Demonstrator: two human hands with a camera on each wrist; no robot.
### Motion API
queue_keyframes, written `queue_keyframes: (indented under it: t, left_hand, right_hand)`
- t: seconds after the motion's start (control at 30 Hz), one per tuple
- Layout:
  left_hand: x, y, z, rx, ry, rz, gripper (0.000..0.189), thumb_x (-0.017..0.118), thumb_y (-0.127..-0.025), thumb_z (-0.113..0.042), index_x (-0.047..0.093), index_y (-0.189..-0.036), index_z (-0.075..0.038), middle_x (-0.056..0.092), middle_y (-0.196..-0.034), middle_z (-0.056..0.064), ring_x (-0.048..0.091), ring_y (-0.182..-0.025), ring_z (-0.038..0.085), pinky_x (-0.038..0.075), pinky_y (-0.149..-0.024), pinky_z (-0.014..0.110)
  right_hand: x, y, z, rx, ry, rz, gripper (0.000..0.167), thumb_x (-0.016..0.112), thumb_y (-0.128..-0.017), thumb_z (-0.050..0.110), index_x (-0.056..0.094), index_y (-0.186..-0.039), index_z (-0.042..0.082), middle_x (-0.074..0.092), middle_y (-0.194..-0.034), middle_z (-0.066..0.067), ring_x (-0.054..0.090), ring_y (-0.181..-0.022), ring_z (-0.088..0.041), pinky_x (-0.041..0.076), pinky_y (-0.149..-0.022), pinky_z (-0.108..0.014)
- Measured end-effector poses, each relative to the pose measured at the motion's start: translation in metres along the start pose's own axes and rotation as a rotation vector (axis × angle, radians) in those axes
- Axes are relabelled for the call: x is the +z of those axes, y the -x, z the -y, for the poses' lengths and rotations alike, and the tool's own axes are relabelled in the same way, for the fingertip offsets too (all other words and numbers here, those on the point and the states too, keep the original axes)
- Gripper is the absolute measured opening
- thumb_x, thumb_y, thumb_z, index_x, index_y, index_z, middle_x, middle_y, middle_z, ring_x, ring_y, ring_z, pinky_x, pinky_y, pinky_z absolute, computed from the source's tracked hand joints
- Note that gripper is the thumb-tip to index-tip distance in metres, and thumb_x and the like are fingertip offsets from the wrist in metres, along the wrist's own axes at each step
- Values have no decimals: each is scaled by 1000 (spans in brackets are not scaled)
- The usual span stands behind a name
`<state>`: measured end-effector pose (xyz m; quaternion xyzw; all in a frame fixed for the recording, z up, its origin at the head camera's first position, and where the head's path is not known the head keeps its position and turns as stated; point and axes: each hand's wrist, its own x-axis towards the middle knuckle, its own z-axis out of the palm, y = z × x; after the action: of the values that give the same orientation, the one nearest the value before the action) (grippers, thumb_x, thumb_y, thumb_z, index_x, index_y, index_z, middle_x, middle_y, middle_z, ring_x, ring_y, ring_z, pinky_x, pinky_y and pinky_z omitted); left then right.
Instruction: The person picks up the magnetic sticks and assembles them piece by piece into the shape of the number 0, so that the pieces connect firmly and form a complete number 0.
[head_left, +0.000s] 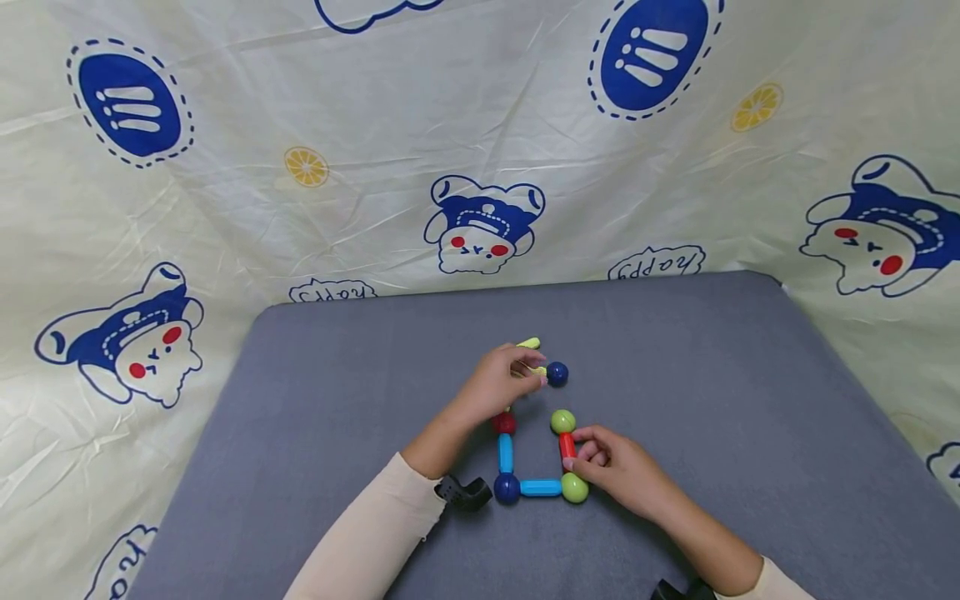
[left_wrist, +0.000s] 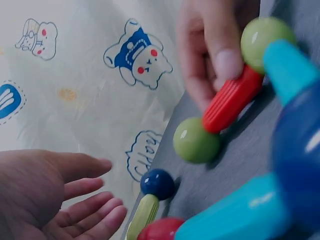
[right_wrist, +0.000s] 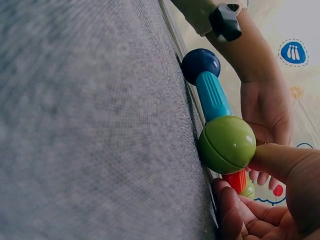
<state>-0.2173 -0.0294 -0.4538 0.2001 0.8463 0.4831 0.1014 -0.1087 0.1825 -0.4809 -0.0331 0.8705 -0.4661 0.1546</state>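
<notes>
Toy rods and balls form a three-sided figure on the grey table. Its sides are a light-blue rod, another light-blue rod and a red rod. A red ball, a dark blue ball and two green balls sit at the rod ends. My right hand pinches the red rod between thumb and fingers, close to the near green ball. Beyond the red ball, my left hand hovers with loose fingers beside a yellow-green rod tipped with a second dark blue ball.
Another yellow-green rod lies farther back, partly behind the left hand. A printed white cloth hangs behind the table. Black wrist mounts sit on both forearms, the left one close to the figure's near-left corner.
</notes>
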Motion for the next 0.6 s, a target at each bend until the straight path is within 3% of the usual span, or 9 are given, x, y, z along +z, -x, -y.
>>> queue_keyframes:
  t: [0.13,0.23,0.4,0.6]
  left_hand:
    - [-7,-10,3,-21,-17,-91,36,73,-94,-19,68,-127,-5,64,-117,12,66,-105,23,57,-82,28]
    - [-12,-20,6,-38,-69,-119,36,72,-95,-19,68,-128,-5,64,-118,14,66,-107,24,57,-85,33]
    - [-17,-34,12,-83,-174,-128,39,72,-94,-18,66,-129,-1,64,-120,17,64,-111,29,55,-94,41]
    - [-17,-51,19,-127,-240,-83,39,71,-94,-19,67,-128,-2,68,-122,15,64,-115,28,54,-97,41]
  right_hand:
    - [0,-1,-1,10,12,-5,45,75,-91,29,61,-125,3,67,-91,0,59,-76,-11,47,-66,-23]
    - [0,-1,-1,25,14,-7,46,75,-91,30,61,-126,4,67,-91,1,59,-76,-11,47,-66,-23]
    - [0,0,-1,8,18,-3,45,74,-92,28,61,-126,3,66,-91,1,58,-76,-10,47,-66,-22]
    - [0,1,0,5,10,-9,43,74,-91,27,62,-125,2,66,-90,0,57,-75,-10,46,-65,-22]
